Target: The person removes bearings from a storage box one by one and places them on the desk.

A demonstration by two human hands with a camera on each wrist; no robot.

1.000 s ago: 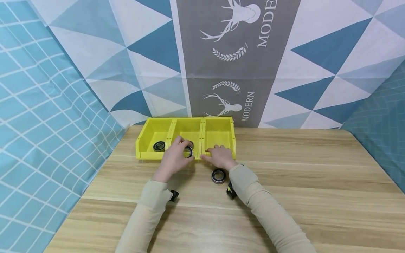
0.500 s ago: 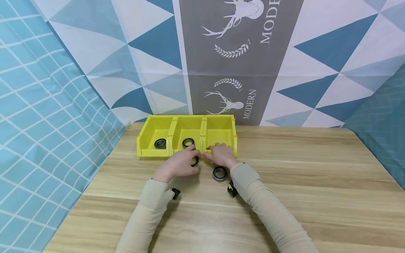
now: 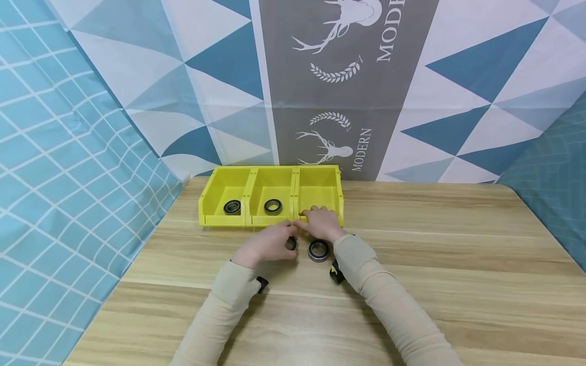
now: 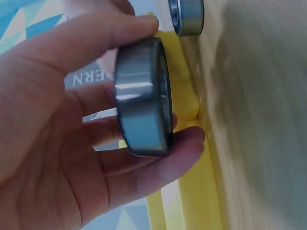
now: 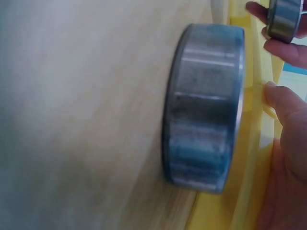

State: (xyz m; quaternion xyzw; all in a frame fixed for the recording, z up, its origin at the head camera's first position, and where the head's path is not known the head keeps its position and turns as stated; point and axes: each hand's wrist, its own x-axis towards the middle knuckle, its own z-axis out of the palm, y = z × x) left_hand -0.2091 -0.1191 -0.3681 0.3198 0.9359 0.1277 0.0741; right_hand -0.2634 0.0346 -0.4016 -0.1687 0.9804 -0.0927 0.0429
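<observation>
My left hand [image 3: 270,243] pinches a ball bearing [image 4: 139,98] between thumb and fingers, just in front of the yellow bins. The bearing stands on edge in the left wrist view, its shiny outer ring showing. My right hand [image 3: 321,223] grips the front wall of the right yellow bin [image 3: 319,178], fingers over its lip and thumb [image 5: 278,98] against the outside. Another bearing [image 3: 318,258] lies flat on the table, close below the right hand. Further bearings lie in the left bin [image 3: 223,220] and the middle bin [image 3: 263,220], one visible in each.
Three yellow bins stand joined in a row near the back of the wooden table [image 3: 435,264]. A patterned cloth wall [image 3: 348,91] rises behind them, and a blue checked cloth [image 3: 68,168] hangs at the left. Dark wrist-camera parts [image 3: 337,272] show beneath the sleeves.
My left hand has lifted the bearing from over the middle bin and brought it toward me and to the right, near the right hand. The right hand stays at the right bin.
</observation>
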